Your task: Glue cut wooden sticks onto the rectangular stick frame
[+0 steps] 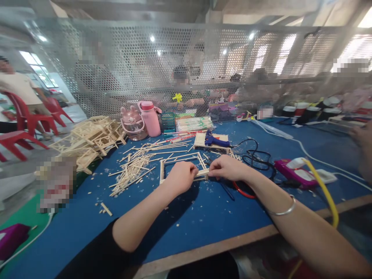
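A small frame of thin wooden sticks lies on the blue table in front of me. My left hand is closed at its near side, the fingers pinched on a short wooden stick. At that stick's right end, by the frame's corner, my right hand has thumb and fingers pressed together; what they hold, if anything, is hidden. Behind the hands, a blue glue gun rests on a flat wooden piece. A heap of loose sticks is spread left of the frame.
Stacked wooden frames stand at the left edge. A pink bottle and a pink rabbit-eared cup stand at the back, before a perforated screen. A black cable and purple power strip lie right. People sit beyond the screen.
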Demonstrator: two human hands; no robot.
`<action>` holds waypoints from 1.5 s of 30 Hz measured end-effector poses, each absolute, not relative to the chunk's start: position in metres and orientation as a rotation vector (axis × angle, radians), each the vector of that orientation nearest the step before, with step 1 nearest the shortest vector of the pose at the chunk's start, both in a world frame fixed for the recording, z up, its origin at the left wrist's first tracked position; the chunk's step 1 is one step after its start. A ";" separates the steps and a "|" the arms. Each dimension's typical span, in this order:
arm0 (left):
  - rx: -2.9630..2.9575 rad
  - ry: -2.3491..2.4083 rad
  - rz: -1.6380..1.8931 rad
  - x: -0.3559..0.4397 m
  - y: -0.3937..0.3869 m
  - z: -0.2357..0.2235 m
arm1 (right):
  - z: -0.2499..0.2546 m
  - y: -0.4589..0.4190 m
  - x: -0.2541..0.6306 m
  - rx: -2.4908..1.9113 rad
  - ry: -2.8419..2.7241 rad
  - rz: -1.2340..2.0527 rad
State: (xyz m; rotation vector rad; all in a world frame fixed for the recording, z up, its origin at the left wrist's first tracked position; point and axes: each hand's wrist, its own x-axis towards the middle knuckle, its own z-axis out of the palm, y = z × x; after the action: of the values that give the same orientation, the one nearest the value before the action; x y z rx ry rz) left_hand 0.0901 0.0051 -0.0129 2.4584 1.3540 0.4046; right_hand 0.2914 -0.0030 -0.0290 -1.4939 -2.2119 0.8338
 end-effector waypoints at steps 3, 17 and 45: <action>2.463 1.350 0.391 0.090 0.005 -0.014 | -0.028 -0.004 0.291 -1.513 -2.200 0.827; 2.582 1.375 0.781 0.066 -0.001 -0.009 | -0.035 0.002 0.287 -1.476 -2.077 0.641; 2.254 1.604 0.501 -0.035 -0.010 -0.035 | -0.037 0.000 0.285 -1.572 -2.089 0.668</action>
State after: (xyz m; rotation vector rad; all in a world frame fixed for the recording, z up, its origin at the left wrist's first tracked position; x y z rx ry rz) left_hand -0.0346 -0.0104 -0.0353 2.2536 1.6043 0.5006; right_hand 0.2849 0.0001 -0.0371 -1.5722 -2.0890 0.6684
